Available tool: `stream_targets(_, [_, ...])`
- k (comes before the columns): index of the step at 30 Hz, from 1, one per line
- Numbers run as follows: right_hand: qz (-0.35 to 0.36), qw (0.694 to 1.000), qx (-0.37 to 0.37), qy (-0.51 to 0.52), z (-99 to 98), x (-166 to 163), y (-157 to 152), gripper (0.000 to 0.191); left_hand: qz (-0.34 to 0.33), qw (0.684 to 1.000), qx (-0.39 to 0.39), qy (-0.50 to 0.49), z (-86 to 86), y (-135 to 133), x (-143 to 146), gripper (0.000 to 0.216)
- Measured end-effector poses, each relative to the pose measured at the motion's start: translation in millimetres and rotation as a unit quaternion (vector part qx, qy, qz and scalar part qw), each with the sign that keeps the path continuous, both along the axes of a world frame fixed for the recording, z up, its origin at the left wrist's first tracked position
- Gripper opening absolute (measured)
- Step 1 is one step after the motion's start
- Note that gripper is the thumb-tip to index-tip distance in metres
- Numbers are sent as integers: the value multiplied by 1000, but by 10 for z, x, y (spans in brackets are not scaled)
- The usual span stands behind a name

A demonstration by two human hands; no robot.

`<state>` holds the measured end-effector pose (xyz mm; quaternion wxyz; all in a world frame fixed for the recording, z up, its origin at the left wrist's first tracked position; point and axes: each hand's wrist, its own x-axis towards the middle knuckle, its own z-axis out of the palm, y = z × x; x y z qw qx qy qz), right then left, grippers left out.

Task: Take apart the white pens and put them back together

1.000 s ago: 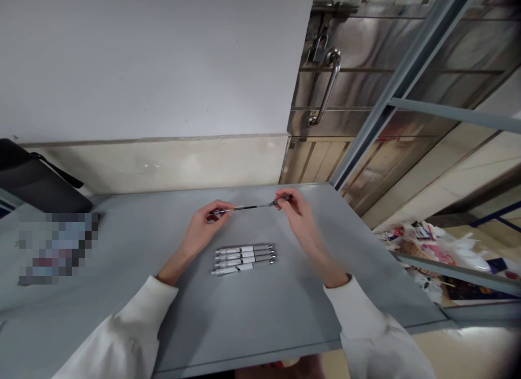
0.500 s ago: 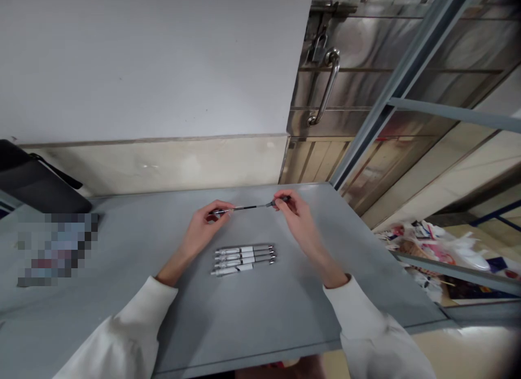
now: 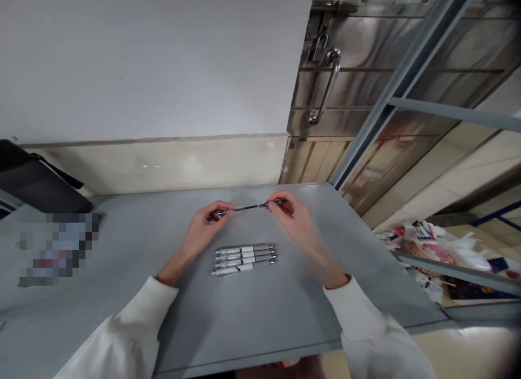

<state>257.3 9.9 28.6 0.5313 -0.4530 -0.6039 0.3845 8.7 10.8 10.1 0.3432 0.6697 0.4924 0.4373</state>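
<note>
My left hand [image 3: 205, 224] is closed, pinching a pen barrel [image 3: 217, 212] between thumb and fingers. A thin dark refill [image 3: 247, 208] sticks out of it to the right. My right hand [image 3: 290, 212] is closed on a dark pen section [image 3: 273, 203], whose narrow end points left and meets or nearly meets the refill's end. Both parts are roughly in line above the table. Below them, several silver-and-white pens [image 3: 245, 257] lie side by side, their metal tips pointing right.
The grey table [image 3: 244, 314] meets a wall at the back. A black pouch [image 3: 44, 181] and a pixelated item [image 3: 61, 251] sit at the left. A metal frame post [image 3: 391, 102] rises at the right corner, and bagged items [image 3: 439, 248] lie on a shelf beyond.
My right hand has moved slightly left with the dark pen section, narrowing the exposed stretch between the two parts. My left hand and the pens on the table have hardly moved.
</note>
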Motion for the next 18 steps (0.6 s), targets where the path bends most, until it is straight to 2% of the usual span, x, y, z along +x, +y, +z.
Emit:
stream_targets(9, [75,997,9,-14,-2,-65,-67,15,-27,1000,-8,4,27,-33,58,23])
stream_targets(18, [108,994,7,-14,15,-103,-96,12,-45,999,-8,1,12,-37,57,24])
